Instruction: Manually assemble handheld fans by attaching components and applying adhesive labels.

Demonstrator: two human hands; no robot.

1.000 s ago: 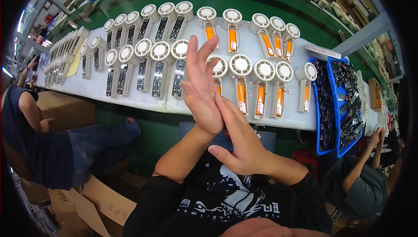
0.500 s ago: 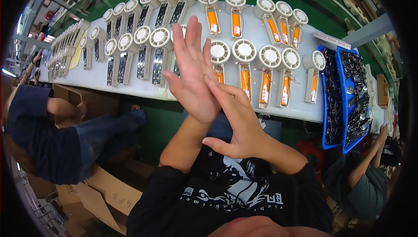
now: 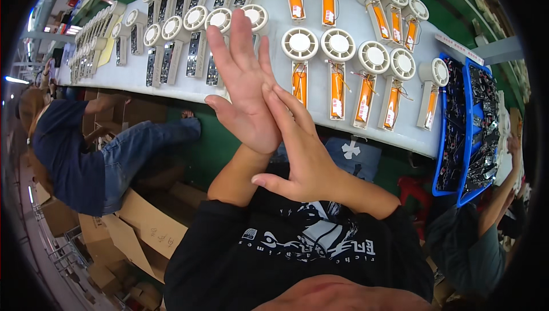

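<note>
My left hand [image 3: 246, 96] is raised palm up in front of the table edge, its fingers stretched out and thumb apart. It holds nothing. Against its little-finger side lie the straightened fingers of my right hand [image 3: 306, 154], whose thumb stands away and which holds nothing either. Behind the left fingertips is a white fan-headed unit [image 3: 254, 18] with an uncovered circuit board in its handle, partly hidden. Just beyond my right hand, a similar unit [image 3: 299, 45] has an orange battery in its handle. Neither hand touches these units.
Several more such units stand in rows on the white-topped table [image 3: 200, 91]. At the right end, blue trays [image 3: 466, 139] hold dark circuit boards with wires. A seated person [image 3: 74, 145] is on the left, near open cardboard boxes [image 3: 143, 225]; another person [image 3: 466, 242] is at the right.
The view has shifted, so the table units sit higher and somewhat farther right in the picture. My hands stay pressed together, both still outstretched.
</note>
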